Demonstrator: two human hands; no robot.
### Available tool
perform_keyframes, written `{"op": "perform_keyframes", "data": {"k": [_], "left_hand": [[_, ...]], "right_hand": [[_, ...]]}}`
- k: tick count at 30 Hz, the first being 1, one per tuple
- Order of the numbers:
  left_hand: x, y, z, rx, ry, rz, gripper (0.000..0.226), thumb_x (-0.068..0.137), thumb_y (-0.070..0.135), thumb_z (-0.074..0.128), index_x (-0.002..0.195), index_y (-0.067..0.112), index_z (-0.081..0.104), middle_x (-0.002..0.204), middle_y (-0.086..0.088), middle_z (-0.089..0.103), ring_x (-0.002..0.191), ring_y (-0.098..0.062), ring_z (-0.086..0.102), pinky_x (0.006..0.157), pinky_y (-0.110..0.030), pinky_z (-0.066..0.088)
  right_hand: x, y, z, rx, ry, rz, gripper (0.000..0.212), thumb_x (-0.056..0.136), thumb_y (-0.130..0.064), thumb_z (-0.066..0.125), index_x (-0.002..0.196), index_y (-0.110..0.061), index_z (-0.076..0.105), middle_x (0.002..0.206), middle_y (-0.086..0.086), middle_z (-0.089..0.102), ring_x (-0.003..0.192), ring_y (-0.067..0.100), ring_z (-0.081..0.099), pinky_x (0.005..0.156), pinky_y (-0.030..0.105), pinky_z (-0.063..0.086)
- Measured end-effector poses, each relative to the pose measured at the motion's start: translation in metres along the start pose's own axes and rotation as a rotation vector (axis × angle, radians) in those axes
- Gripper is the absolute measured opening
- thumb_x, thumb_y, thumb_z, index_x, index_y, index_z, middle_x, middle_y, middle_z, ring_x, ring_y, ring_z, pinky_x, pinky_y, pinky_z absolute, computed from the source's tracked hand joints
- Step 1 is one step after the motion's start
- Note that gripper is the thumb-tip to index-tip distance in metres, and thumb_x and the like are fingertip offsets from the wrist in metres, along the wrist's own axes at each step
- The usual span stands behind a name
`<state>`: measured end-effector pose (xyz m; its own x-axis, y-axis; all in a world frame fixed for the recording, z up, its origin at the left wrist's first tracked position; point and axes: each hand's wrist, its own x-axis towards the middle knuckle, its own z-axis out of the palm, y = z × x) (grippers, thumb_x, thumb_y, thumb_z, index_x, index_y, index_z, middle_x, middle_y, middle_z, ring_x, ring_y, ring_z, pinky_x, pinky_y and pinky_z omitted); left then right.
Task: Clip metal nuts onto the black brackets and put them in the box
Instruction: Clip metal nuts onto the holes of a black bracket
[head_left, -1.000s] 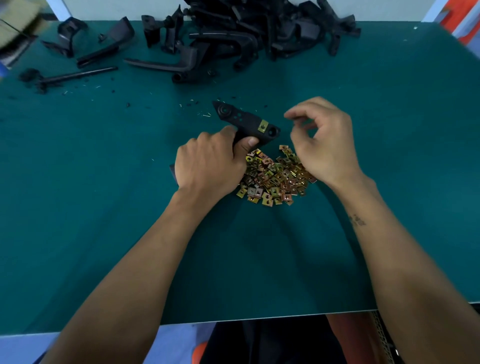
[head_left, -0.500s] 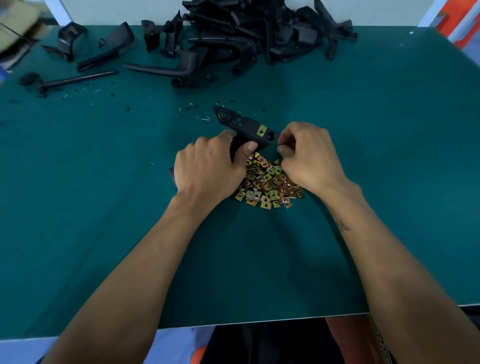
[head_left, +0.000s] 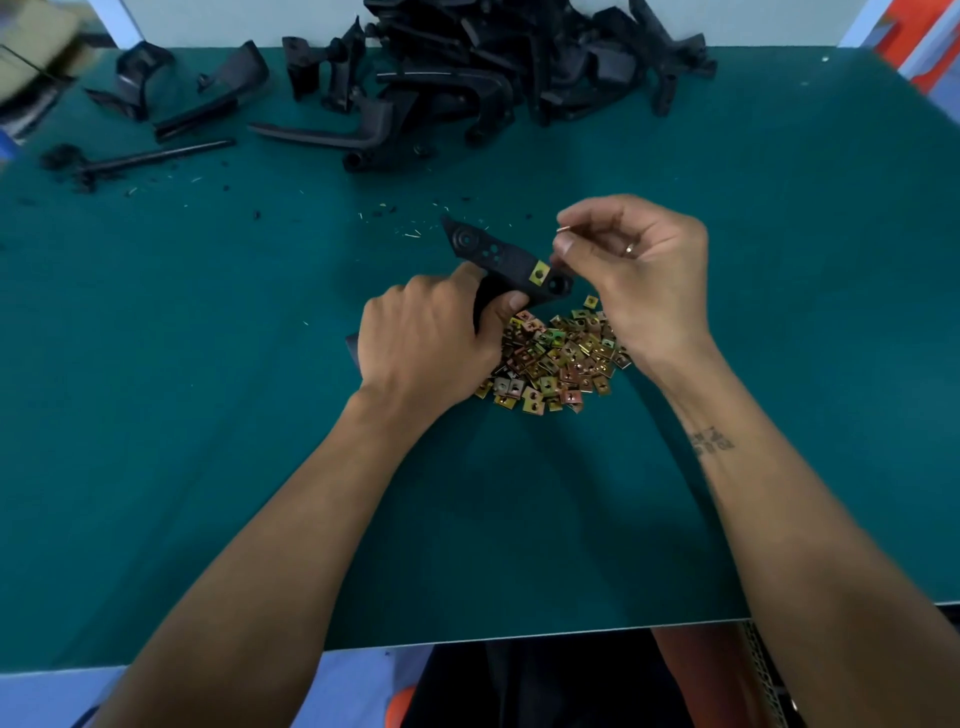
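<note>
My left hand (head_left: 431, 338) grips a black bracket (head_left: 498, 257) at its lower stem, holding it just above the green mat. One brass-coloured metal nut (head_left: 541, 272) sits clipped near the bracket's right end. My right hand (head_left: 639, 270) is raised just right of the bracket's end and pinches a single small metal nut (head_left: 563, 229) between thumb and forefinger. A heap of loose metal nuts (head_left: 553, 358) lies on the mat under and between both hands.
A big pile of black brackets (head_left: 519, 67) lies along the far edge of the green table (head_left: 208, 415), with a few stray ones at far left (head_left: 187, 104). Small chips litter the mat there. A cardboard box (head_left: 36, 47) shows at the far-left corner.
My right hand dipped to the nut heap, picked up one nut, then rose to the bracket's right end. My left hand kept holding the bracket.
</note>
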<state>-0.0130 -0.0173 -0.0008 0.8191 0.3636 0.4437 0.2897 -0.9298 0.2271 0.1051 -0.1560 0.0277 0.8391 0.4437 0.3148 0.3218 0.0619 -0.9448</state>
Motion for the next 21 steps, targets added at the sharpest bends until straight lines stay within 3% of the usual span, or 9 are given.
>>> {"op": "perform_keyframes", "data": {"k": [6,13,21], "left_hand": [[-0.002,0.003,-0.003,-0.021,0.003,0.054,0.05,0.099,0.062,0.042,0.1,0.017,0.065,0.074,-0.01,0.067,0.065,-0.042,0.063,0.056,-0.034,0.031],[-0.002,0.004,-0.002,0.002,0.002,0.082,0.052,0.099,0.064,0.038,0.101,0.019,0.063,0.074,-0.011,0.066,0.064,-0.042,0.062,0.055,-0.035,0.03],[-0.002,0.003,-0.002,0.008,0.003,0.088,0.046,0.099,0.06,0.044,0.097,0.018,0.062,0.071,-0.011,0.065,0.06,-0.041,0.06,0.054,-0.035,0.03]], "right_hand": [[-0.004,-0.009,0.001,0.242,-0.008,0.09,0.014,0.086,0.006,0.075,0.093,-0.005,0.073,0.087,0.012,0.076,0.083,0.032,0.077,0.077,0.035,0.06],[-0.02,-0.014,0.028,0.36,0.006,0.164,0.013,0.086,0.005,0.075,0.094,-0.006,0.076,0.084,0.005,0.078,0.082,0.017,0.075,0.074,0.026,0.058],[-0.025,-0.014,0.035,0.33,0.077,0.155,0.014,0.086,0.001,0.078,0.087,-0.013,0.077,0.083,0.003,0.077,0.083,0.018,0.071,0.075,0.03,0.057]]}}
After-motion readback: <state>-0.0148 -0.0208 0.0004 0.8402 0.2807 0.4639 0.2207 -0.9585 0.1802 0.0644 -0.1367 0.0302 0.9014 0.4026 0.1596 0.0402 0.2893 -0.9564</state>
